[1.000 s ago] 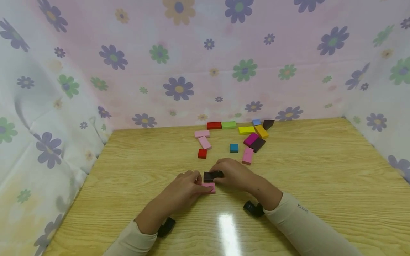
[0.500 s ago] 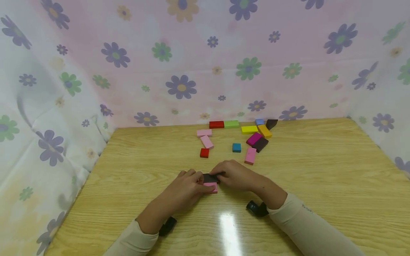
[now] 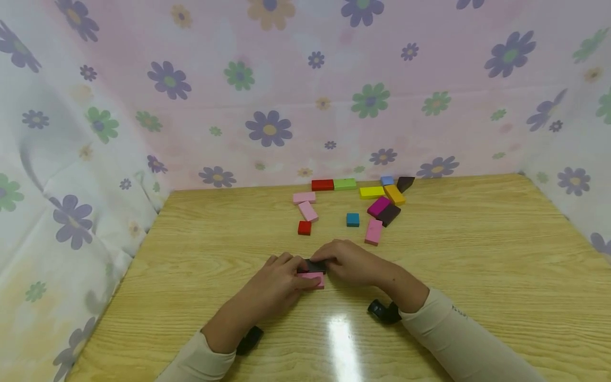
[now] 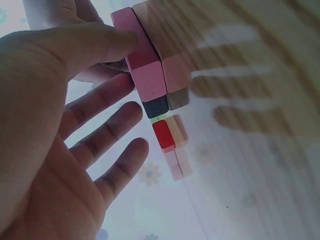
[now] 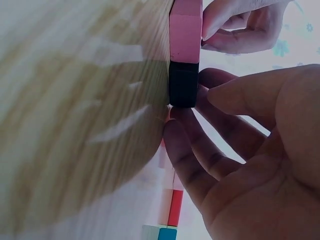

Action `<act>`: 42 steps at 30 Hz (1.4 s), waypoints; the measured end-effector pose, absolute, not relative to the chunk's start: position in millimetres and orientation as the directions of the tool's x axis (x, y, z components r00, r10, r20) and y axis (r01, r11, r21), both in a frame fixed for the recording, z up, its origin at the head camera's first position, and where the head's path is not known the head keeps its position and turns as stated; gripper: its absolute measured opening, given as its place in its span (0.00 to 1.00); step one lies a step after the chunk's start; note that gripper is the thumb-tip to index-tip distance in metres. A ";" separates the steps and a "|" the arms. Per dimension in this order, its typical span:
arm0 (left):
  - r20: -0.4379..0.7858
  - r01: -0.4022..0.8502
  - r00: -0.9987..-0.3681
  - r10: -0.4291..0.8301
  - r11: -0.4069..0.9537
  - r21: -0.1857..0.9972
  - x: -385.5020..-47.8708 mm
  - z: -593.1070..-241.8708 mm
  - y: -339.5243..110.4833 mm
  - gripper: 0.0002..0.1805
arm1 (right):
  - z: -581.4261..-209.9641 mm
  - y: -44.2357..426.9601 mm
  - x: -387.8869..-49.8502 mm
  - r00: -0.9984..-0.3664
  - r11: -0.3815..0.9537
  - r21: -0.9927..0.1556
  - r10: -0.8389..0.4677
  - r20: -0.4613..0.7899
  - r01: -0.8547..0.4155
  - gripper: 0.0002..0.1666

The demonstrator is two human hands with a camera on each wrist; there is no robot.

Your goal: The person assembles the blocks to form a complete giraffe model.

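In the head view my left hand (image 3: 272,286) has its thumb on a pink block (image 3: 312,280) and a fingertip on the left end of a black block (image 3: 315,266). The two blocks lie side by side on the table, long sides touching, the black one on the far side. My right hand (image 3: 354,262) holds the right end of the black block with thumb and fingers. From the left wrist, the thumb lies over the pink block (image 4: 145,60) while the other fingers spread. The right wrist view shows the black block's end (image 5: 183,85) flush beside the pink one.
Beyond the hands lie a small red block (image 3: 304,228), a blue block (image 3: 352,219) and a pink block (image 3: 374,232). Several more coloured blocks, among them a yellow block (image 3: 371,192), lie toward the back edge. A flowered cloth (image 3: 296,106) stands behind the wooden table (image 3: 215,228).
The black block has come down flush against the pink block's far side. My left hand's fingertip has moved onto its left end. The other blocks stay as they were.
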State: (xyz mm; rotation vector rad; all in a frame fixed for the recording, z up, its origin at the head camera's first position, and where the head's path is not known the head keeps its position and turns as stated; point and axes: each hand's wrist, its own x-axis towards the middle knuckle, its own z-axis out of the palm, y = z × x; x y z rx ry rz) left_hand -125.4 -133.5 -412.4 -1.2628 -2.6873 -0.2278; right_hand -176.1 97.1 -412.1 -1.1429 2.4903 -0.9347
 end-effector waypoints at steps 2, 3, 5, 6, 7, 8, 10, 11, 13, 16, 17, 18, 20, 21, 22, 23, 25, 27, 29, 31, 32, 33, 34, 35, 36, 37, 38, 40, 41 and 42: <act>0.206 0.773 -0.630 0.749 0.632 0.065 -125.7 -412.2 -132.9 0.12 | -412.5 97.4 -176.2 -0.668 0.490 -0.647 -0.743 0.041 -0.584 0.20; 0.205 0.773 -0.629 0.750 0.632 0.058 -125.9 -412.0 -132.7 0.12 | -412.8 97.5 -176.2 -0.671 0.490 -0.651 -0.740 0.041 -0.580 0.20; 0.205 0.773 -0.627 0.752 0.632 0.047 -126.3 -411.8 -132.3 0.12 | -413.1 97.6 -176.5 -0.679 0.490 -0.661 -0.733 0.039 -0.568 0.20; 0.206 0.773 -0.627 0.751 0.633 0.042 -126.4 -411.6 -132.2 0.12 | -413.1 97.5 -176.6 -0.683 0.492 -0.665 -0.729 0.037 -0.562 0.20; 0.208 0.772 -0.627 0.751 0.635 0.036 -126.4 -411.4 -132.3 0.13 | -413.0 97.5 -176.7 -0.688 0.494 -0.670 -0.725 0.034 -0.554 0.20; 0.211 0.772 -0.625 0.752 0.635 0.025 -126.3 -411.3 -132.4 0.13 | -412.8 97.4 -176.6 -0.690 0.493 -0.676 -0.723 0.032 -0.548 0.19; 0.218 0.774 -0.620 0.753 0.633 0.013 -125.9 -411.1 -133.1 0.14 | -411.9 97.0 -176.5 -0.689 0.490 -0.678 -0.724 0.033 -0.548 0.19; 0.222 0.774 -0.618 0.754 0.633 0.004 -125.7 -410.9 -133.5 0.14 | -411.4 96.8 -176.4 -0.688 0.490 -0.679 -0.725 0.031 -0.547 0.19; 0.226 0.774 -0.615 0.755 0.633 -0.010 -125.2 -410.4 -134.1 0.15 | -410.1 95.9 -176.1 -0.686 0.487 -0.682 -0.727 0.030 -0.546 0.19; 0.221 0.769 -0.619 0.754 0.638 -0.024 -125.2 -409.8 -134.2 0.14 | -407.9 95.2 -175.0 -0.703 0.506 -0.668 -0.710 0.037 -0.546 0.18; 0.216 0.767 -0.622 0.753 0.641 -0.027 -125.4 -409.7 -133.9 0.14 | -407.3 95.7 -174.5 -0.719 0.525 -0.660 -0.695 0.033 -0.538 0.18; 0.208 0.764 -0.626 0.751 0.645 -0.028 -125.6 -409.7 -133.5 0.13 | -406.4 96.8 -173.5 -0.732 0.544 -0.645 -0.681 0.034 -0.537 0.17; 0.192 0.761 -0.633 0.750 0.649 -0.028 -125.7 -409.5 -132.5 0.13 | -405.1 101.2 -171.1 -0.762 0.592 -0.605 -0.646 0.040 -0.533 0.17; 0.183 0.759 -0.636 0.749 0.651 -0.027 -125.6 -409.7 -132.0 0.12 | -404.3 104.1 -169.9 -0.776 0.616 -0.579 -0.629 0.047 -0.534 0.17; 0.174 0.757 -0.639 0.749 0.653 -0.026 -125.4 -410.0 -131.7 0.12 | -404.1 107.6 -169.0 -0.785 0.636 -0.549 -0.616 0.061 -0.542 0.17; 0.165 0.756 -0.643 0.748 0.655 -0.025 -125.2 -410.3 -131.2 0.12 | -404.0 111.7 -168.1 -0.794 0.656 -0.519 -0.603 0.076 -0.548 0.18; 0.154 0.756 -0.642 0.751 0.654 -0.034 -124.9 -410.8 -130.8 0.13 | -403.0 120.3 -167.1 -0.802 0.677 -0.470 -0.584 0.124 -0.566 0.18; 0.152 0.756 -0.640 0.753 0.652 -0.047 -124.9 -411.6 -130.7 0.13 | -402.1 129.3 -168.1 -0.803 0.688 -0.432 -0.567 0.181 -0.583 0.19; 0.157 0.755 -0.639 0.753 0.653 -0.058 -125.0 -412.2 -130.9 0.13 | -401.0 138.2 -170.1 -0.812 0.698 -0.422 -0.542 0.216 -0.579 0.20; 0.166 0.753 -0.640 0.750 0.656 -0.058 -125.1 -412.8 -131.3 0.13 | -400.3 146.9 -173.0 -0.825 0.715 -0.414 -0.519 0.225 -0.563 0.20; 0.169 0.752 -0.641 0.749 0.656 -0.058 -125.0 -412.9 -131.6 0.13 | -400.6 150.8 -175.0 -0.835 0.730 -0.407 -0.506 0.218 -0.549 0.21; 0.170 0.752 -0.641 0.748 0.657 -0.057 -124.9 -413.2 -131.8 0.13 | -400.9 154.5 -176.9 -0.847 0.748 -0.399 -0.491 0.205 -0.530 0.21; 0.170 0.751 -0.642 0.748 0.658 -0.056 -124.7 -413.3 -132.1 0.13 | -401.4 158.0 -178.4 -0.857 0.766 -0.386 -0.479 0.191 -0.514 0.21; 0.169 0.752 -0.642 0.748 0.658 -0.054 -124.4 -413.5 -132.3 0.12 | -402.1 161.3 -180.0 -0.865 0.783 -0.369 -0.470 0.177 -0.501 0.21; 0.169 0.754 -0.639 0.750 0.655 -0.055 -124.1 -413.3 -132.6 0.13 | -402.9 164.6 -181.5 -0.872 0.797 -0.354 -0.462 0.164 -0.489 0.22; 0.169 0.756 -0.635 0.753 0.651 -0.060 -123.9 -413.2 -132.6 0.13 | -403.7 167.5 -182.8 -0.876 0.807 -0.340 -0.457 0.156 -0.482 0.23; 0.168 0.759 -0.632 0.757 0.648 -0.065 -123.8 -413.0 -132.8 0.13 | -404.3 170.2 -184.1 -0.880 0.815 -0.332 -0.450 0.150 -0.474 0.23; 0.169 0.760 -0.631 0.758 0.647 -0.064 -123.9 -412.5 -132.6 0.14 | -405.3 175.2 -186.2 -0.883 0.823 -0.320 -0.448 0.142 -0.469 0.25; 0.168 0.760 -0.631 0.757 0.647 -0.064 -124.0 -412.2 -132.4 0.14 | -405.9 177.3 -187.5 -0.884 0.825 -0.317 -0.447 0.138 -0.467 0.26; 0.167 0.760 -0.629 0.759 0.646 -0.070 -124.3 -411.9 -132.2 0.14 | -405.9 178.6 -188.4 -0.885 0.827 -0.315 -0.447 0.134 -0.465 0.27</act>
